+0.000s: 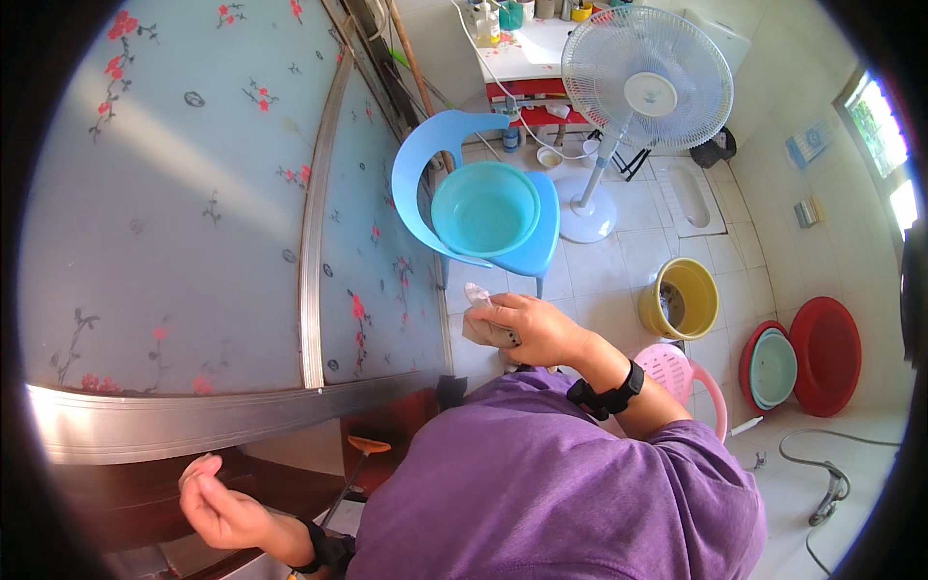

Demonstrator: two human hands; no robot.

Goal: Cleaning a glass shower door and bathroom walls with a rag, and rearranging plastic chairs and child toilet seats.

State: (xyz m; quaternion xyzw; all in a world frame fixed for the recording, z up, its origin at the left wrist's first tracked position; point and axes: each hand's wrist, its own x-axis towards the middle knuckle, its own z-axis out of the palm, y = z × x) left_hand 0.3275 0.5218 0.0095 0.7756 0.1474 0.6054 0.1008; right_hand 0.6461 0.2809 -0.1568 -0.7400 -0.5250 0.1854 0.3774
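Note:
My right hand (pixel 533 326) grips a crumpled, pale cloth or paper (pixel 484 326) in front of my body; its exact material cannot be told. At the lower left, my left hand (pixel 221 507) is raised with its fingers curled and nothing visible between them. It is beside the metal frame (pixel 217 420) of a frosted glass partition (pixel 188 217) printed with red flowers. Beyond my right hand, a turquoise plastic basin (pixel 486 210) rests on the seat of a light blue plastic chair (pixel 533 239).
A standing fan (pixel 645 94) is behind the chair. To the right are a yellow bucket (pixel 689 297), a pink chair (pixel 663 370), a red basin (pixel 826 355) and a squat toilet (pixel 689 196). A shower hose (pixel 834 471) hangs at the lower right.

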